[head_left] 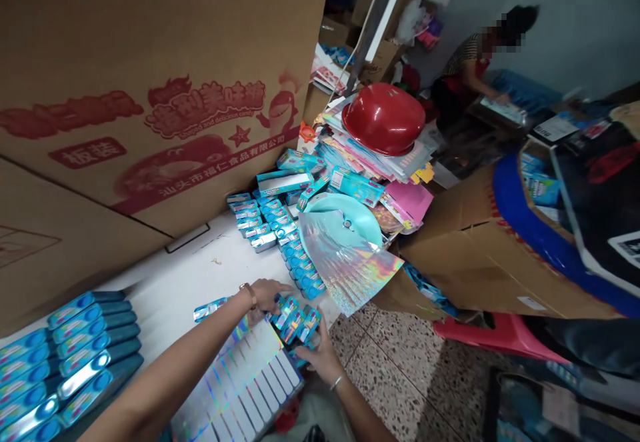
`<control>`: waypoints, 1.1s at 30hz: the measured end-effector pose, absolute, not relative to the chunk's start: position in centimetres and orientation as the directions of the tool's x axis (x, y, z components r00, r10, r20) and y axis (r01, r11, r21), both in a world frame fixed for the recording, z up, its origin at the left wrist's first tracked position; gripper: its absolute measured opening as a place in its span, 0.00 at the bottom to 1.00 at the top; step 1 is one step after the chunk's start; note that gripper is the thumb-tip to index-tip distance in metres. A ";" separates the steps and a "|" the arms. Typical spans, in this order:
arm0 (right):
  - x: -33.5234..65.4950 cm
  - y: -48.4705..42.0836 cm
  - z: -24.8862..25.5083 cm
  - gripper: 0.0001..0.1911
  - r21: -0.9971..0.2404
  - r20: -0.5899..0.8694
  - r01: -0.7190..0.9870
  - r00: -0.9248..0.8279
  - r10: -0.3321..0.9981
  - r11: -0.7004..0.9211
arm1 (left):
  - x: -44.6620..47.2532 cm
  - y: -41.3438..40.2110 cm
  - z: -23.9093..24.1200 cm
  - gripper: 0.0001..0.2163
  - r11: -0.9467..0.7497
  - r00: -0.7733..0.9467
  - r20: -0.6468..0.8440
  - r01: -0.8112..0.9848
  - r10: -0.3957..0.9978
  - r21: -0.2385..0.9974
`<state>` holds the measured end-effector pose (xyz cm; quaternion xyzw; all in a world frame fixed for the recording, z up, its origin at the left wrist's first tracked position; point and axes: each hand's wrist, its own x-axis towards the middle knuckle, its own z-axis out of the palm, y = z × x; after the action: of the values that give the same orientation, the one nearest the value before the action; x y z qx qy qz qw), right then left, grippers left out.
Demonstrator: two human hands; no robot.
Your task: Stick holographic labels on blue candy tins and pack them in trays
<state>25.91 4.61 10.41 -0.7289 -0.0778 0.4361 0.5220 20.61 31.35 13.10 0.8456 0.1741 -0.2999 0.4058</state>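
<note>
Between my two hands is a row of several small blue printed packs (293, 319). My left hand (267, 293), with a watch on its wrist, is closed against the far left end of that row. On the near right side my right hand (321, 357), wearing a bracelet, curves round the same packs. Just below them stands a shiny holographic display box (235, 375) with a row of white slots or edges along its side. Another blue pack (210, 309) lies partly behind my left forearm. Some fingertips are hidden by the packs.
Blue boxes (95, 355) are stacked at the left on the white table (200, 269). Fanned holographic sheets (345, 262) rest on a turquoise stool-like disc (360, 219). Behind are a red basin (385, 119), large cartons (150, 95) and a person (470, 69) working.
</note>
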 end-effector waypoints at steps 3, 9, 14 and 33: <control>25.9 4.0 10.6 0.50 -0.795 -0.607 -0.396 0.502 0.616 -0.460 | 20.4 31.1 13.1 0.31 -0.606 0.755 -0.655 0.536 0.033 0.588; 25.7 2.4 9.6 0.41 -0.853 -0.514 -0.147 0.409 0.754 -0.501 | 20.6 30.2 13.5 0.20 -0.576 0.742 -0.669 0.560 0.030 0.595; 26.3 1.3 8.9 0.37 -0.818 -0.545 -0.041 0.375 0.750 -0.574 | 18.8 31.3 16.0 0.38 -0.445 0.801 -0.567 0.586 0.192 0.677; 21.2 10.6 13.8 0.10 -0.826 -0.261 0.393 0.371 0.891 -0.405 | 4.7 26.4 17.9 0.30 -0.314 0.367 -0.458 0.930 0.810 0.190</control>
<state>21.16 10.59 13.85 -0.7543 -0.4255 0.3656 0.3411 4.74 26.38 17.89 0.7984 0.5449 -0.1402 0.2146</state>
